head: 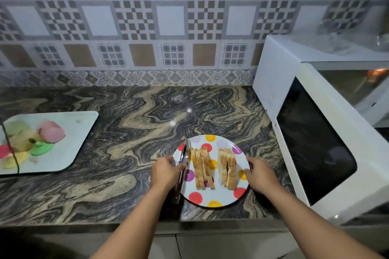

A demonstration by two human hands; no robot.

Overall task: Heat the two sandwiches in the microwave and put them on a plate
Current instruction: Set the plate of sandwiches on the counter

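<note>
Your left hand (166,171) grips metal tongs (182,171) at the left rim of the polka-dot plate (212,197). Your right hand (260,174) pinches the plate's right rim. Two sandwiches (202,167) lie side by side on the plate. The open microwave (315,132) stands just right of the plate.

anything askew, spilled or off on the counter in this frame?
Nothing spilled or damaged. One oddity: the metal tongs lie half on the rim of the polka-dot plate, overhanging it, with the left hand on them. Both sliced bread sandwiches sit on the plate. The white microwave's door stands open.
</note>
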